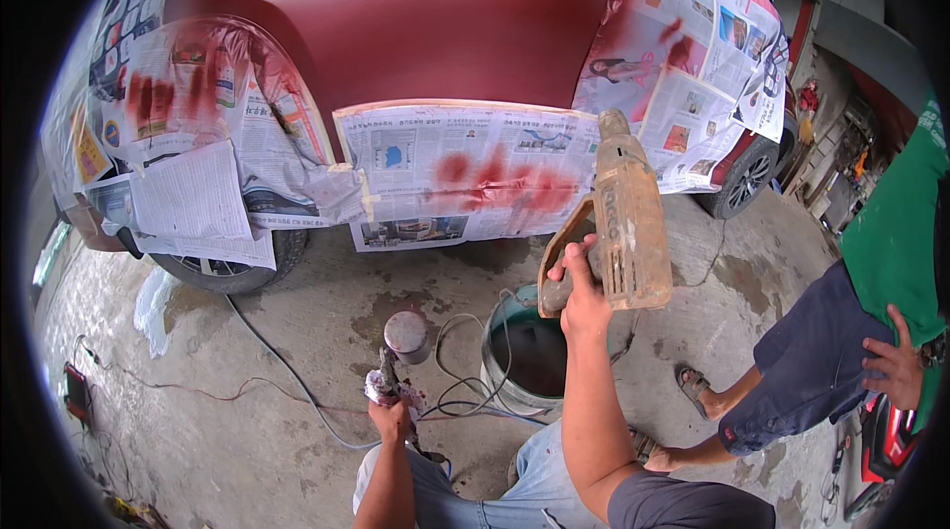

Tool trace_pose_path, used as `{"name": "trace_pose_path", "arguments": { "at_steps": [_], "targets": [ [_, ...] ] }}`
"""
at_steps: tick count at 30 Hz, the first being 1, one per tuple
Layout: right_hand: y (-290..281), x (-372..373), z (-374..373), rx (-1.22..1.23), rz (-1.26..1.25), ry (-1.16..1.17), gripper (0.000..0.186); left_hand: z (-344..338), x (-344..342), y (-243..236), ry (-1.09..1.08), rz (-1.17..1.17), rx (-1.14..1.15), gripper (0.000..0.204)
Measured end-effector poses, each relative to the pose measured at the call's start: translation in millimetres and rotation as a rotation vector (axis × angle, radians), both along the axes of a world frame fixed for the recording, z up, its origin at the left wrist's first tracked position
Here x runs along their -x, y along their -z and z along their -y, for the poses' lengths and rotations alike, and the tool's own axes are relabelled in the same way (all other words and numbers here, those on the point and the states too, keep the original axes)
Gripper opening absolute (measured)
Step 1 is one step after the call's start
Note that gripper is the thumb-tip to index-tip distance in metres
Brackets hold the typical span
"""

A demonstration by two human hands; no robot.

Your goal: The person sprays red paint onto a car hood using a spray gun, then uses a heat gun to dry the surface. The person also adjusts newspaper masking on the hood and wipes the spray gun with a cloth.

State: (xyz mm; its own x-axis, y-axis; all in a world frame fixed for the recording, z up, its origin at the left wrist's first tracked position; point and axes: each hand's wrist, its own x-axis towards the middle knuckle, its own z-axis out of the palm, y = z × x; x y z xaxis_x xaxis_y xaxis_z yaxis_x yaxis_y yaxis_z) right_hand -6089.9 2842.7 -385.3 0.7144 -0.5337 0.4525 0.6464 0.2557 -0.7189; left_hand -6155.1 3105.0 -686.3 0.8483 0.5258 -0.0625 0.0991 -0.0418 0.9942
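Rust-stained heat gun raised toward red panel

Head view: the heat gun (621, 217) is gripped by the right hand (582, 293), long axis upright, car panel (416, 24) just beyond. Lower, the spray gun (396, 371) is clasped by the left hand (389, 420), farther away.

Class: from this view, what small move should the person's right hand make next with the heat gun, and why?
Probably swing the heat gun in the right hand toward the bare red panel: its nozzle points at masking newspaper, while the left hand holds the spray gun low.
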Motion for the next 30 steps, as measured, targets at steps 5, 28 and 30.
{"name": "trace_pose_path", "arguments": {
  "at_steps": [5, 28, 30],
  "targets": [
    [2, 1, 0, -0.013, 0.014, -0.05, 0.03, -1, 2, -5, 0.013, -0.033, -0.006, 0.023],
    [-2, 3, -8, -0.033, -0.001, 0.01, 0.026, -11, 0, 18, 0.017, 0.006, -0.009, 0.019],
    [1, 2, -7, -0.031, 0.002, 0.004, 0.026, -7, 2, 12, 0.019, 0.003, 0.005, 0.021]
  ]
}}
